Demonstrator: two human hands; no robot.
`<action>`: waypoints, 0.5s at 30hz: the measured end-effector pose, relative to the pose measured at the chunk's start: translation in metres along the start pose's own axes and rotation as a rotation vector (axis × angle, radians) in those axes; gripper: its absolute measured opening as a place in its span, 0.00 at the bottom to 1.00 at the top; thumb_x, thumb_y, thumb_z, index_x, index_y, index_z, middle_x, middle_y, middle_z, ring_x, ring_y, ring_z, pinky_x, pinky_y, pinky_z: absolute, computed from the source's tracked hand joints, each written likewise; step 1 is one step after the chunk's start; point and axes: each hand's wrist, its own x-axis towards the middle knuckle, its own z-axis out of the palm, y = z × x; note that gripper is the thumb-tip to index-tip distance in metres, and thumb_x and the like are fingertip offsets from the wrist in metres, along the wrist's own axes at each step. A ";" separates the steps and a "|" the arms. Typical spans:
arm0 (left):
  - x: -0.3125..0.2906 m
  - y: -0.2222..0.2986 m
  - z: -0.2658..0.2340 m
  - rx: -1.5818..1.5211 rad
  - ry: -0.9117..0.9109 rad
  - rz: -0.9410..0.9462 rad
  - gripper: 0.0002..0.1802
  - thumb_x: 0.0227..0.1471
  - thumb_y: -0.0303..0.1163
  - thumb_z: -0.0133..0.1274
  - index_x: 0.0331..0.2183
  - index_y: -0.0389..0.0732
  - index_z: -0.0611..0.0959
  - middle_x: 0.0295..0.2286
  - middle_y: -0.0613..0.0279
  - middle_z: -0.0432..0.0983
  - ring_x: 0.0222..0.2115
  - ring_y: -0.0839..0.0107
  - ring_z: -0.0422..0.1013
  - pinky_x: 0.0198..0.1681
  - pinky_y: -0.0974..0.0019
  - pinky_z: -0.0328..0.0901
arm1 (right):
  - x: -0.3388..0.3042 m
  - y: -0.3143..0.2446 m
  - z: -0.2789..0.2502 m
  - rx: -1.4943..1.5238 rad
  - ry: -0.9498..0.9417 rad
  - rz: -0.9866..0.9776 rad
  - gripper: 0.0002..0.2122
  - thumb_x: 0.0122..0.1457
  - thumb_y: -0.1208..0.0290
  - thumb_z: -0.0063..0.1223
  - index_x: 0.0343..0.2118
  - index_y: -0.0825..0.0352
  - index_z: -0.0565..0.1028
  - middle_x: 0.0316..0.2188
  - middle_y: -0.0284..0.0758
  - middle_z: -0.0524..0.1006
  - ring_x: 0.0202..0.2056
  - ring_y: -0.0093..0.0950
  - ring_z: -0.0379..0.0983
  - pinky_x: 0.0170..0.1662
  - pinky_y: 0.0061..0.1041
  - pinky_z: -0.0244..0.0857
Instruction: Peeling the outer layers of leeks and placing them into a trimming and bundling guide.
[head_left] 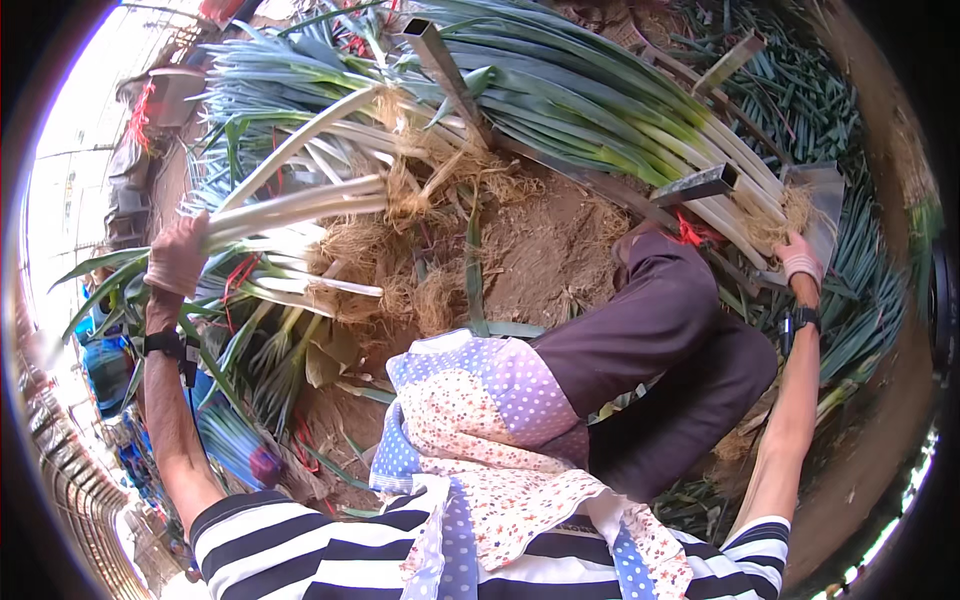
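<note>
My left hand [178, 255], in a pale pinkish glove, is closed round a few long green onions. Their white stalks [300, 208] point right, with shaggy roots at the far end, and green leaves trail behind the hand. My right hand [798, 260], gloved alike, is out at the right, with fingers closed at the root ends of a big bundle of green onions [640, 130]. That bundle lies across a metal rack [600, 185] with upright square posts, its roots beside a flat metal end plate [822, 200]. The fingertips are partly hidden among the roots.
More green onions [270, 90] lie heaped at the left and far side. A pile of green leaves [840, 90] spreads beyond the rack at right. Red ties [690, 230] hang on the rack. Brown soil [540, 240] shows between the rack and my bent legs [640, 330].
</note>
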 end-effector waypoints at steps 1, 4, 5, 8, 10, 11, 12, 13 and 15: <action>-0.008 0.009 0.001 -0.023 0.032 0.018 0.10 0.50 0.30 0.48 0.38 0.43 0.72 0.23 0.64 0.69 0.24 0.68 0.70 0.25 0.65 0.66 | -0.002 -0.001 0.000 -0.004 0.011 -0.012 0.24 0.49 0.52 0.50 0.49 0.52 0.68 0.47 0.43 0.73 0.47 0.48 0.68 0.49 0.44 0.61; -0.037 0.020 0.023 -0.155 -0.028 -0.042 0.11 0.48 0.29 0.49 0.37 0.44 0.72 0.24 0.63 0.69 0.26 0.64 0.70 0.30 0.62 0.66 | -0.010 -0.005 -0.002 -0.049 0.009 0.018 0.24 0.49 0.51 0.50 0.49 0.52 0.69 0.47 0.42 0.73 0.47 0.48 0.69 0.49 0.43 0.61; -0.044 0.021 0.031 -0.164 -0.026 -0.046 0.11 0.48 0.29 0.49 0.37 0.44 0.72 0.24 0.63 0.69 0.26 0.64 0.70 0.30 0.62 0.66 | -0.007 -0.002 -0.001 -0.062 -0.001 0.037 0.24 0.49 0.51 0.50 0.50 0.51 0.69 0.47 0.42 0.73 0.47 0.47 0.69 0.49 0.42 0.61; -0.065 0.024 0.061 -0.189 -0.168 -0.094 0.09 0.48 0.29 0.49 0.36 0.44 0.72 0.26 0.62 0.70 0.29 0.62 0.70 0.33 0.60 0.65 | -0.003 0.004 0.004 -0.079 -0.004 0.040 0.24 0.49 0.50 0.50 0.50 0.50 0.68 0.47 0.41 0.73 0.48 0.47 0.69 0.49 0.41 0.61; -0.079 0.025 0.078 -0.119 -0.257 -0.200 0.08 0.47 0.30 0.49 0.34 0.44 0.73 0.27 0.62 0.71 0.31 0.62 0.70 0.37 0.59 0.65 | -0.006 0.001 0.005 -0.081 0.003 0.036 0.24 0.49 0.50 0.50 0.51 0.49 0.68 0.47 0.41 0.73 0.48 0.46 0.69 0.49 0.41 0.61; -0.084 0.026 0.085 -0.072 -0.281 -0.238 0.07 0.51 0.33 0.47 0.34 0.44 0.73 0.28 0.59 0.71 0.33 0.59 0.69 0.41 0.59 0.63 | -0.009 -0.001 0.004 -0.081 0.005 0.032 0.24 0.49 0.50 0.50 0.51 0.49 0.68 0.47 0.41 0.73 0.48 0.46 0.69 0.49 0.41 0.61; -0.086 0.029 0.094 -0.076 -0.285 -0.234 0.07 0.51 0.33 0.47 0.34 0.44 0.73 0.28 0.59 0.71 0.33 0.59 0.69 0.41 0.59 0.63 | -0.011 -0.004 0.004 -0.080 0.005 0.027 0.24 0.49 0.50 0.50 0.51 0.49 0.68 0.47 0.41 0.73 0.48 0.46 0.69 0.49 0.41 0.61; -0.085 0.033 0.100 -0.032 -0.322 -0.497 0.07 0.54 0.36 0.46 0.33 0.43 0.73 0.29 0.57 0.71 0.35 0.59 0.69 0.42 0.59 0.63 | -0.013 -0.009 0.004 -0.085 0.002 0.026 0.24 0.49 0.50 0.50 0.51 0.49 0.68 0.47 0.41 0.73 0.48 0.46 0.69 0.49 0.41 0.61; -0.083 0.039 0.112 0.019 -0.366 -0.756 0.09 0.56 0.38 0.45 0.33 0.43 0.73 0.30 0.56 0.71 0.36 0.58 0.68 0.43 0.59 0.62 | -0.016 -0.021 0.006 -0.115 -0.004 0.051 0.23 0.50 0.51 0.50 0.51 0.49 0.68 0.47 0.41 0.73 0.48 0.46 0.69 0.49 0.41 0.62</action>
